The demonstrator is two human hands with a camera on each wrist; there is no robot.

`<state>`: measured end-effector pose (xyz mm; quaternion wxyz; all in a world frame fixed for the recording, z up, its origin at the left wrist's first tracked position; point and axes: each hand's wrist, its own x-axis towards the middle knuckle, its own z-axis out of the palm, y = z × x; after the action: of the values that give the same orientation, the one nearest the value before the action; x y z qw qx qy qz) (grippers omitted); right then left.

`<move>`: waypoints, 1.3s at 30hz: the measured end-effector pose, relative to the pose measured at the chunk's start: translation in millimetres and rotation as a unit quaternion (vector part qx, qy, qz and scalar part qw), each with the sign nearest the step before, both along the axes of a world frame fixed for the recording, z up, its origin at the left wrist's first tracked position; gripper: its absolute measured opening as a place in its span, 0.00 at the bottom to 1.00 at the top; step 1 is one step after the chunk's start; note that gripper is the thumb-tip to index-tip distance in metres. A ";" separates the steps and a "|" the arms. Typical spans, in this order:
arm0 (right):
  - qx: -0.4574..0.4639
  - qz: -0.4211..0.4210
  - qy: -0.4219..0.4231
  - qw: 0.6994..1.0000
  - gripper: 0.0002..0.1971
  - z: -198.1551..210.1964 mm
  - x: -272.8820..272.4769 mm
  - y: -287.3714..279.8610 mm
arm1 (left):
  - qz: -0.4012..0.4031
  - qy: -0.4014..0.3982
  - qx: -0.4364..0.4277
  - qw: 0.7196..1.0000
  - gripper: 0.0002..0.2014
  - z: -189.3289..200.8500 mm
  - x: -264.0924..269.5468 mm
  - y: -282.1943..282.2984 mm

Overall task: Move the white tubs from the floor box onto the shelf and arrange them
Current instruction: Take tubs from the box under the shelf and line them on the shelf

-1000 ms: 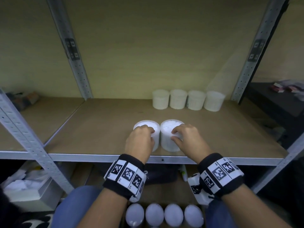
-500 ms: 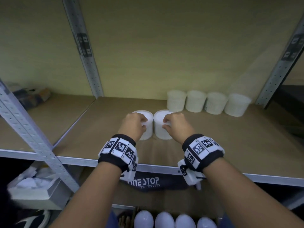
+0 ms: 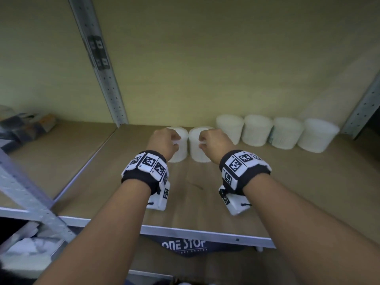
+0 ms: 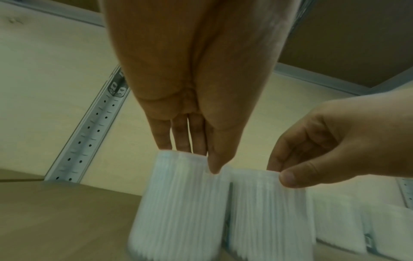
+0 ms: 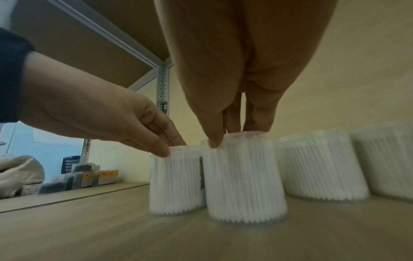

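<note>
Cotton-swab tubs: four (image 3: 275,133) lined along the shelf (image 3: 308,182) back wall, two more alongside, left hand (image 3: 162,144) pinching one (image 3: 178,153), right hand (image 3: 216,144) pinching the other (image 3: 198,153). Floor box unseen.

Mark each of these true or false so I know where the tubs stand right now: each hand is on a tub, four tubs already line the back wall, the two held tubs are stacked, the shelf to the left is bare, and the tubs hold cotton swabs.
1. Each hand holds one tub by its top rim: true. The left hand grips the left tub, the right hand the right tub.
2. Four other tubs stand in a row by the back wall: true.
3. The two held tubs are stacked: false. They stand side by side on the shelf.
4. The shelf bay to the left is bare: false. Small packages lie there.
5. The tubs hold cotton swabs: true, as the right wrist view shows.
</note>
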<state>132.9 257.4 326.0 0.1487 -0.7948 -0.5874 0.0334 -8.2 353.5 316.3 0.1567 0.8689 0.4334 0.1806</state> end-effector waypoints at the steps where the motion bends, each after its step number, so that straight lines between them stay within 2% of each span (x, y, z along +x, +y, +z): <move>1: 0.000 0.000 -0.003 1.000 0.15 0.4 1.7 4.3 | 0.001 -0.007 -0.003 1.000 0.16 -0.4 2.8 5.5; 15: 0.005 0.002 -0.042 0.999 0.14 1.1 25.2 48.0 | -0.008 -0.003 0.035 0.999 0.16 -4.6 39.0 56.6; 24: 0.003 0.002 -0.002 1.000 0.17 -0.4 35.5 52.6 | -0.020 -0.001 0.025 0.999 0.17 0.5 44.1 65.4; 28: 0.013 0.011 0.031 0.999 0.26 -0.7 32.7 30.2 | -0.002 -0.081 0.017 0.997 0.14 -0.3 33.3 50.2; 32: 0.024 -0.004 0.058 0.998 0.24 -2.1 24.1 -7.2 | -0.030 -0.120 0.068 0.990 0.09 3.4 21.3 16.2; 34: 0.011 -0.014 0.061 0.998 0.23 -2.4 20.0 -32.1 | -0.042 -0.135 0.059 0.988 0.08 9.2 14.6 -6.8; 36: -0.006 -0.027 0.058 0.998 0.21 -2.3 14.6 -60.6 | -0.054 -0.122 0.046 0.990 0.08 12.3 8.7 -33.2; 39: -0.033 -0.044 0.057 0.997 0.19 -4.2 6.5 -101.7 | -0.076 -0.059 0.027 0.995 0.09 7.8 3.4 -74.3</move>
<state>139.4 155.7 321.8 0.1573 -0.8210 -0.5412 0.0917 -4.8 279.2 324.1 0.1724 0.8911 0.3508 0.2307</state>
